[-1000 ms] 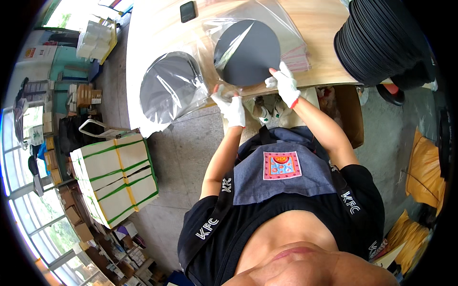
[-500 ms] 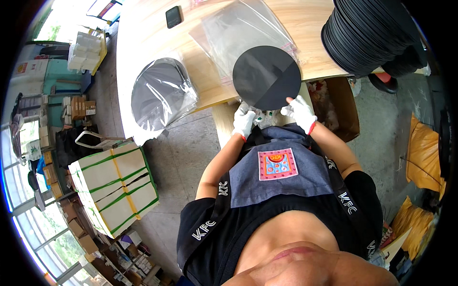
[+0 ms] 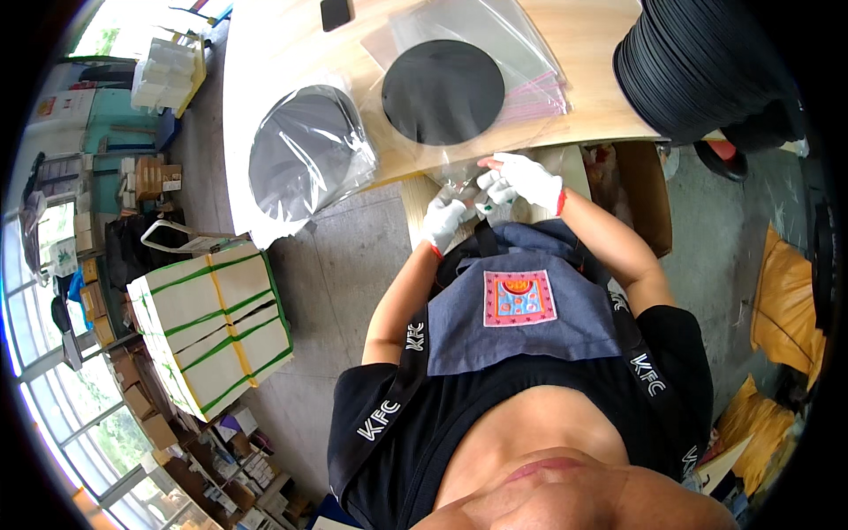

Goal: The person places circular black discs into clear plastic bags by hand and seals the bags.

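Observation:
A round black disc (image 3: 443,92) lies in a clear plastic bag on a stack of flat clear bags (image 3: 530,66) near the table's front edge. Its loose near end reaches down towards my hands. My left hand (image 3: 444,221), in a white glove with bare fingertips, is closed on the plastic at that end. Fingers apart, my gloved right hand (image 3: 523,182) hovers just right of it, over the plastic. Small white packets with green marks show partly below the hands. On the left lies a pile of bagged black discs (image 3: 305,152).
A tall stack of black discs (image 3: 698,66) stands at the table's right. A dark phone (image 3: 336,13) lies at the far edge. Below the table sits an open cardboard box (image 3: 647,194). A strapped white carton (image 3: 212,331) stands on the floor at left.
The disc has moved left and away from me, from between my hands onto the bags. My right hand has shifted left and let go of the disc's edge; my left has dropped slightly.

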Tool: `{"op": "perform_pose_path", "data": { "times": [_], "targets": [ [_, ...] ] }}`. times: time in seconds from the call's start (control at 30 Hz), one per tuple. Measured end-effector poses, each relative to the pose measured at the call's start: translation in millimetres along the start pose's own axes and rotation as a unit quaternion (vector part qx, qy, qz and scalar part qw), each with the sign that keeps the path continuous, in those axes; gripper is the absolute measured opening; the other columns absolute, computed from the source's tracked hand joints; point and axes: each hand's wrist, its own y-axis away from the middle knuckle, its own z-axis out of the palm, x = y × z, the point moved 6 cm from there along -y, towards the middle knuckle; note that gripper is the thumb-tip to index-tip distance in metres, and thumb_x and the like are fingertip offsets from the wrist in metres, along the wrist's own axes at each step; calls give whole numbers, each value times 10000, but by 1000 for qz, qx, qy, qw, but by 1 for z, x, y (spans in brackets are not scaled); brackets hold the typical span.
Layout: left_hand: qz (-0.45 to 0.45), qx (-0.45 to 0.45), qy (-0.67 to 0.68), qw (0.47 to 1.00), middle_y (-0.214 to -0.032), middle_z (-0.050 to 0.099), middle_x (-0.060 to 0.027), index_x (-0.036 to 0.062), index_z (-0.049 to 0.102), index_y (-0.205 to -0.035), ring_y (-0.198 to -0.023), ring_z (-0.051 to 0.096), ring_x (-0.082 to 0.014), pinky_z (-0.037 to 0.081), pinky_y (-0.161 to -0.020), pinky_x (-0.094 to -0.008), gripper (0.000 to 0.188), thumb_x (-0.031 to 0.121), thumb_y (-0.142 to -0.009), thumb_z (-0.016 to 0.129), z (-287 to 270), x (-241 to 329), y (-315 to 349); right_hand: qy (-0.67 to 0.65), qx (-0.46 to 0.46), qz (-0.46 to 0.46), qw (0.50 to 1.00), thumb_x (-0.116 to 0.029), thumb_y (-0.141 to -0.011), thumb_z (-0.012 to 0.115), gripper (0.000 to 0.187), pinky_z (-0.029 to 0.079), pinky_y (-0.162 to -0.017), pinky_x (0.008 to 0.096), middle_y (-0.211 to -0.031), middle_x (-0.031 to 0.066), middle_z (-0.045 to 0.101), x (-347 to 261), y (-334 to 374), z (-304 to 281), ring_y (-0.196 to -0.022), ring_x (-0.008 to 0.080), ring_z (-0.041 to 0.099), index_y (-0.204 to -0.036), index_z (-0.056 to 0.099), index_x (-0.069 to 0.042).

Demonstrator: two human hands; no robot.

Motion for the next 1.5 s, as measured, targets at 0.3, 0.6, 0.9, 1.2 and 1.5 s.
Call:
{"op": "perform_pose_path", "data": {
  "times": [0.3, 0.6, 0.9, 1.2, 1.5],
  "targets": [
    [-59, 50, 9, 997, -850, 678, -72, 31, 648, -1007, -678, 651, -149, 528, -591, -254, 200, 208, -932, 594, -17, -15, 9, 691, 52, -288, 661, -313, -900, 539, 197, 496, -583, 365, -749, 84, 663, -30, 26, 58, -657, 251, 644, -991, 639, -169],
    [-83, -8, 38, 996, -861, 678, -81, 54, 626, -993, -677, 638, -170, 532, -601, -278, 174, 204, -941, 553, -23, -20, 15, 760, 3, -423, 493, -269, -834, 540, 112, 445, -454, 409, -594, 39, 606, -10, 11, 92, -528, 260, 613, -893, 597, -192],
    [12, 61, -18, 998, -854, 682, -103, 14, 640, -947, -718, 651, -160, 519, -629, -252, 237, 246, -911, 612, -41, -14, 25, -149, 83, -117, 978, -226, -928, 528, 189, 509, -597, 264, -793, 94, 640, -54, 64, -33, -664, 181, 631, -902, 584, -47],
    [384, 207, -616, 656, -1071, 627, -109, 143, 653, -1016, -988, 587, -320, 468, -844, -440, 301, 153, -721, 710, -44, 61, 48, 631, 312, 431, 565, -293, -939, 460, 259, 488, -744, 406, -964, 119, 641, 52, 286, -280, -854, 299, 616, -1031, 596, -92],
    [537, 39, -704, 463, -1225, 599, -19, 190, 665, -990, -1192, 501, -310, 321, -1034, -555, 349, 126, -651, 715, 16, 72, 31, 836, 134, -265, 461, -375, -605, 813, 836, 161, -1167, 459, -1479, 92, 341, -101, 75, -9, -1389, 273, 270, -1316, 487, -79]
  ]
}}
